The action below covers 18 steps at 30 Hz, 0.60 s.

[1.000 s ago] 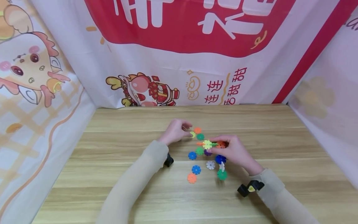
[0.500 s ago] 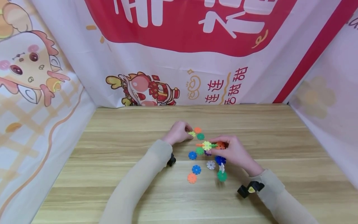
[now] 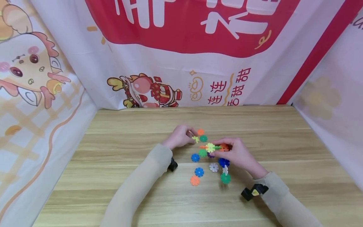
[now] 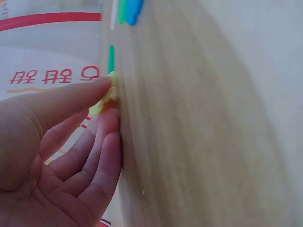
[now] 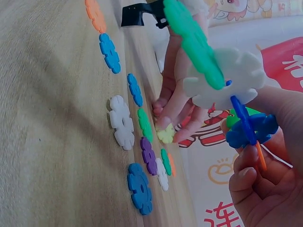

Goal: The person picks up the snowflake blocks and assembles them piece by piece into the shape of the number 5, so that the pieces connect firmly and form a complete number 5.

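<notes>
My left hand (image 3: 179, 137) pinches a small yellow notched plastic disc (image 3: 195, 139) between thumb and fingertips, close to the tabletop. Part of this disc (image 4: 96, 109) is covered by the thumb in the left wrist view. My right hand (image 3: 238, 154) holds up a chain of interlocking discs in its fingers. The chain includes a yellow-green disc (image 3: 210, 147) at its left end, a white disc (image 5: 225, 80), a dark blue disc (image 5: 253, 130) and a green disc (image 3: 225, 178) hanging at the near end. The fingers hide some of its joints.
Loose discs lie flat between the hands: orange (image 3: 200, 132), green (image 3: 203, 138), light green (image 3: 202, 153), blue (image 3: 195, 157), white (image 3: 213, 167) and purple (image 5: 148, 156). Another orange disc (image 3: 194, 180) lies nearest. Printed cloth (image 3: 181, 78) hangs behind the wooden table (image 3: 127, 126).
My left fingers have closed on the yellow disc, which now sits tilted between them and slightly nearer to me. The right hand and its disc chain stay almost still.
</notes>
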Tool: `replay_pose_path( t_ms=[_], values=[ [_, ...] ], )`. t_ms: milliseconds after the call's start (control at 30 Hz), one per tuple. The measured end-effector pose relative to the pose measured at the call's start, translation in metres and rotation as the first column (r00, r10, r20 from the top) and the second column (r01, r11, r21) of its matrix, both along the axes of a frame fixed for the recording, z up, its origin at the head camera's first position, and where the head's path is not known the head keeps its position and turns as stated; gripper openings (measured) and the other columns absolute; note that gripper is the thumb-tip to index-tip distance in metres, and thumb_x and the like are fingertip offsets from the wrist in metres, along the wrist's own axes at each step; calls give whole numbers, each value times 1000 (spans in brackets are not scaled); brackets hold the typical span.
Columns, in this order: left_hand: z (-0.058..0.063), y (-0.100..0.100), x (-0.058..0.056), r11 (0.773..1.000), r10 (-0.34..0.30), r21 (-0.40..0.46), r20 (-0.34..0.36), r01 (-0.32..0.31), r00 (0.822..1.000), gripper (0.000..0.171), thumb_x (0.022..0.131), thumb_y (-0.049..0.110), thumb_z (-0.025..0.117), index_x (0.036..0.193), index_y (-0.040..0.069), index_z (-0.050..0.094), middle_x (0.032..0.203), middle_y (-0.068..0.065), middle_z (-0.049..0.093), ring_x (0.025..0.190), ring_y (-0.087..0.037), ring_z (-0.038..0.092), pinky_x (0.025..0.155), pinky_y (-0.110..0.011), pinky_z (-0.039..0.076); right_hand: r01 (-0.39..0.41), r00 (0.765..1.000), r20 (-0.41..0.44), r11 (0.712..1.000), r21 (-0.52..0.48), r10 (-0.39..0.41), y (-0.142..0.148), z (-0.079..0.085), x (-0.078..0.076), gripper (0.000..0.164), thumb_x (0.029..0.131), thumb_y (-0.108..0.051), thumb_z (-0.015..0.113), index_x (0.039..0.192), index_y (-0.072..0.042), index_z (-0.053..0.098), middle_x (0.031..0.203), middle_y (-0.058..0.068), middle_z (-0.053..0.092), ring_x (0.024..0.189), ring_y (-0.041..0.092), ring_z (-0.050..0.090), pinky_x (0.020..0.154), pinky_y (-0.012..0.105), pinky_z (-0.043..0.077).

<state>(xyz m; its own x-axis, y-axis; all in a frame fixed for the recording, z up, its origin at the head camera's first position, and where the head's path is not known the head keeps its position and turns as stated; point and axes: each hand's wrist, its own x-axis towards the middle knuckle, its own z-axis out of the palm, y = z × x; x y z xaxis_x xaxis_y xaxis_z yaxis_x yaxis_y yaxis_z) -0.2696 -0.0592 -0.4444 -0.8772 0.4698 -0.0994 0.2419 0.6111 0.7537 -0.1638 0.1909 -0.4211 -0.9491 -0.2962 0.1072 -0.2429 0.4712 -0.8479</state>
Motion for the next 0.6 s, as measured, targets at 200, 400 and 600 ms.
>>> replay_pose_path(
  t_ms=[200, 400, 600],
  values=[
    [0, -9, 11, 996, 8, 92, 41, -12, 999, 18, 87, 10, 82, 104, 8, 75, 92, 0, 70, 83, -16, 65, 69, -30, 56, 11, 1000, 18, 1000, -1, -11, 0, 0, 0, 34, 84, -31, 87, 114, -19, 78, 107, -1, 73, 73, 22, 61, 56, 27, 50],
    [6, -18, 27, 992, 16, 128, 33, -20, 999, 9, 90, 20, 81, 94, 13, 77, 86, 3, 71, 77, -20, 65, 61, -31, 54, 20, 1000, 12, 1000, 9, -20, 1, -1, 0, 34, 84, -31, 87, 114, -20, 78, 109, -1, 73, 79, 23, 62, 61, 28, 52],
    [10, -23, 44, 979, 8, 201, 55, -18, 998, 8, 93, 19, 78, 95, 12, 77, 83, 2, 73, 78, -26, 70, 60, -32, 55, 20, 1000, 6, 1000, 8, -21, 1, -2, 1, 34, 83, -31, 87, 114, -19, 78, 110, -1, 73, 80, 23, 62, 62, 29, 53]
  ],
)
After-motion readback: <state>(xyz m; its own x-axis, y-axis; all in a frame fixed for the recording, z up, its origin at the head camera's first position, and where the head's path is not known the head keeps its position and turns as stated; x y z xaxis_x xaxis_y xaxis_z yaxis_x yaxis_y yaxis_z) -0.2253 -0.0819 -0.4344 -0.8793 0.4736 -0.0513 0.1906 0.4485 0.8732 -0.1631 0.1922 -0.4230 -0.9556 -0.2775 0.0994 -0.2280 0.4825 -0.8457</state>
